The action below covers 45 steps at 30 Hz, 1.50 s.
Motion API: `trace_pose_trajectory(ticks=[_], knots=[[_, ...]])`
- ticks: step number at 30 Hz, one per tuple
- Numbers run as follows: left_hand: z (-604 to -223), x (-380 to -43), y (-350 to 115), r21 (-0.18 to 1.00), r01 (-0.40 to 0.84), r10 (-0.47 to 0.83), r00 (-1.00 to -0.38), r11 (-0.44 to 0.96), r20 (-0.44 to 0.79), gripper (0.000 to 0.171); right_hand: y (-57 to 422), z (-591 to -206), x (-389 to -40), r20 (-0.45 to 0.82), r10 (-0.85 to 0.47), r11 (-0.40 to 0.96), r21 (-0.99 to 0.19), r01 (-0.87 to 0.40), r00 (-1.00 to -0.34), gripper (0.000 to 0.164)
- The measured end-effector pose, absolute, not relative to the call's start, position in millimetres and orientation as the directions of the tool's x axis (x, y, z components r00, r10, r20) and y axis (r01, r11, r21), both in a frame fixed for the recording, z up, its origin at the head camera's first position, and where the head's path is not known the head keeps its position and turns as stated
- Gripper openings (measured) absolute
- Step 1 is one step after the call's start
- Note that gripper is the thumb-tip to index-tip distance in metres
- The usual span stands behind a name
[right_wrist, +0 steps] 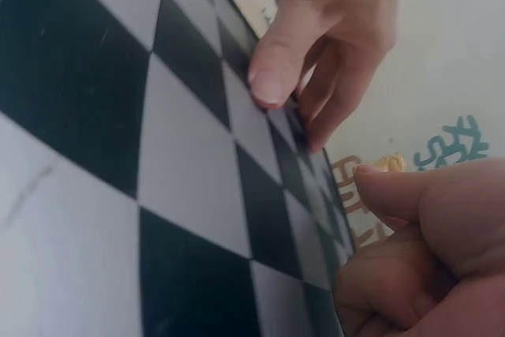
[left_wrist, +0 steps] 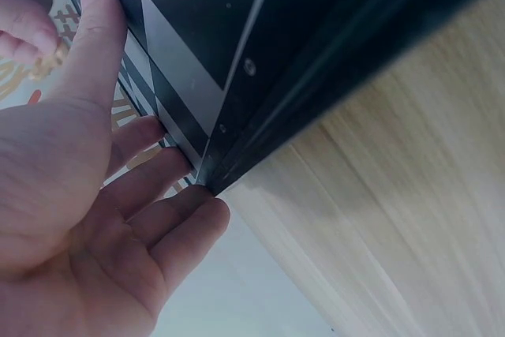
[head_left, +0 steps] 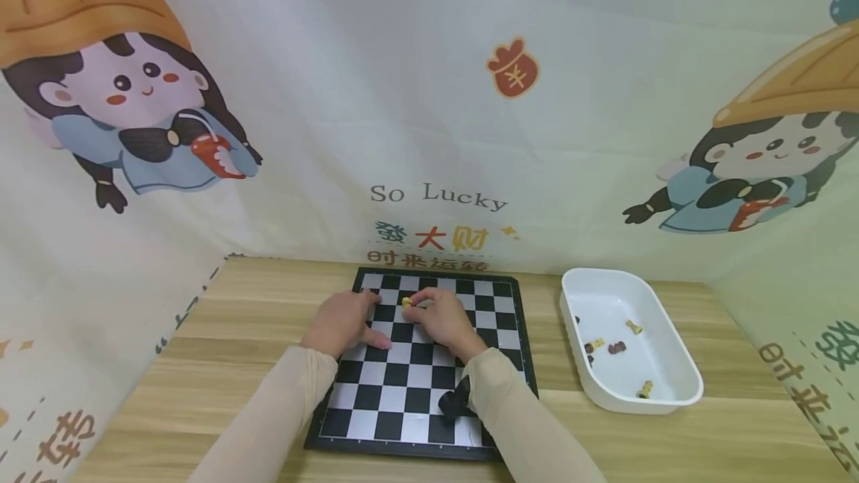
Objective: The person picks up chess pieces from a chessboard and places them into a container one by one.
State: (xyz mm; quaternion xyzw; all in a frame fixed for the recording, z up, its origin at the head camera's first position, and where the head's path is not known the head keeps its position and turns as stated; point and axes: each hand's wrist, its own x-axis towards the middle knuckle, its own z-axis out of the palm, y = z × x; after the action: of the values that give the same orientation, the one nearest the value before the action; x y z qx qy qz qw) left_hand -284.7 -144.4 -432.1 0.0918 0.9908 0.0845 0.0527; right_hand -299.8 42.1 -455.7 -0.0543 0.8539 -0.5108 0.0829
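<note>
A black-and-white chessboard (head_left: pixel 406 397) lies on the wooden table. Over its upper middle my right hand (head_left: pixel 444 317) pinches a small yellow chess piece (head_left: pixel 406 302) between thumb and fingertips. The same yellow piece (right_wrist: pixel 392 162) peeks past the right thumb in the right wrist view, its lower part hidden by the hand. My left hand (head_left: pixel 341 323) rests on the board's left side, with thumb and fingers spread. In the left wrist view the left hand (left_wrist: pixel 87 187) has its fingers extended by the board's edge and its thumb on the squares.
To the right of the board stands a white plastic tub (head_left: pixel 694 393). Inside lie several loose chess pieces, among them a dark red piece (head_left: pixel 617 347) and a yellow piece (head_left: pixel 634 327). A printed cloth (head_left: pixel 429 110) hangs behind the table (head_left: pixel 221 334) and at both sides.
</note>
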Motion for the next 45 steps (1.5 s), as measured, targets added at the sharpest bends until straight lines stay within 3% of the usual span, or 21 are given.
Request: trace_pose_trajectory(ticks=[18, 35, 45], knots=[[-431.8, -284.8, -142.9, 0.172, 0.157, 0.177, -0.978, 0.973, -0.106, 0.094, 55.6, -431.4, -287.7, 0.01, -0.219, 0.464, -0.879, -0.113, -0.976, 0.02], [-433.5, -284.4, -144.0, 0.196, 0.129, 0.156, -0.979, 0.972, -0.128, 0.096, 72.9, -407.5, -277.9, -0.01, -0.172, 0.465, -0.883, -0.072, -0.985, 0.02], [-434.8, -285.3, -144.1, 0.196, 0.142, 0.166, -0.98, 0.97, -0.111, 0.095, 85.7, -399.4, -274.5, 0.056, -0.171, 0.474, -0.871, -0.132, -0.984, 0.021]])
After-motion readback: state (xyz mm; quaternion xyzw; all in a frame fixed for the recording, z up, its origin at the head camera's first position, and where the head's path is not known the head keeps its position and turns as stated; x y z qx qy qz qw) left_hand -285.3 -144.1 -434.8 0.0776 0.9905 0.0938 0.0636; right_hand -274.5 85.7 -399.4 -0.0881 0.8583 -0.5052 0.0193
